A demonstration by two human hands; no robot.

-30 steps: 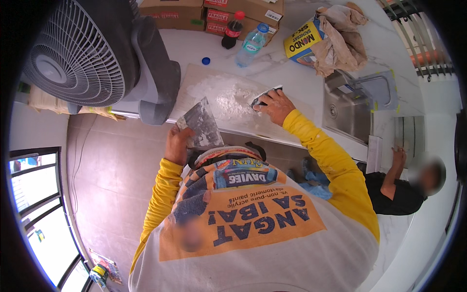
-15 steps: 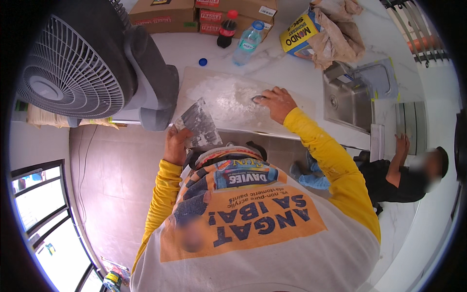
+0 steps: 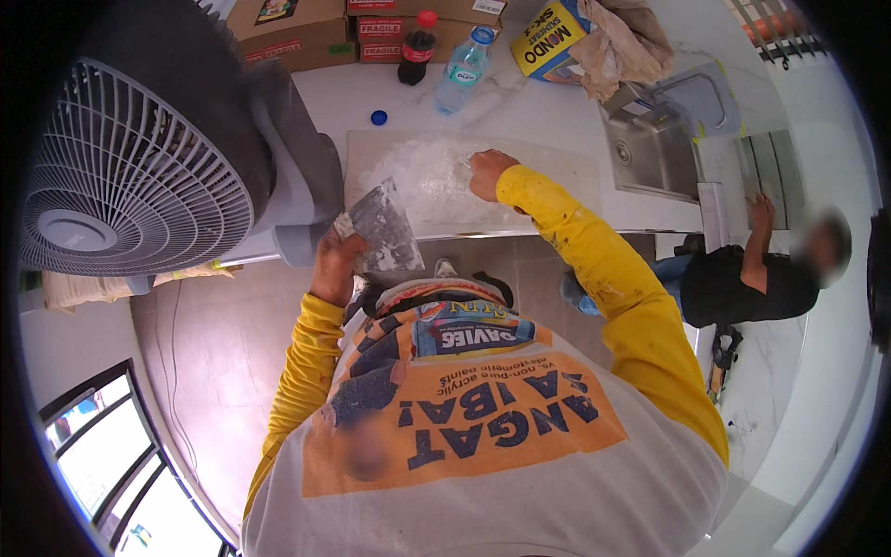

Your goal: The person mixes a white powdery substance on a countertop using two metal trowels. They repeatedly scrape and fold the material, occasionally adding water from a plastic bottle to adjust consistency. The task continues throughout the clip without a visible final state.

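Observation:
My left hand (image 3: 338, 258) is closed round the handle of a wide, powder-smeared steel scraper (image 3: 387, 223), held at the counter's front edge beside the fan (image 3: 139, 172). My right hand (image 3: 492, 174) is closed on a small scraper (image 3: 466, 165), which is mostly hidden by my fingers, over a patch of white powder (image 3: 418, 172). The powder lies on a pale rectangular board (image 3: 566, 195) on the marble-look counter. Behind it stand a clear water bottle (image 3: 459, 79), a dark bottle with a red cap (image 3: 418, 51) and a loose blue cap (image 3: 379, 118).
Cardboard boxes (image 3: 288, 32) and an open yellow-and-brown bag (image 3: 603, 51) line the back. A steel sink (image 3: 640, 153) with a tap is at the right. A person (image 3: 742, 288) in a dark shirt works beyond my right arm. Cables (image 3: 181, 390) lie on the floor.
My right hand has moved left across the board, with its scraper now mostly hidden. The view has shifted a little. The other person appears higher in the frame.

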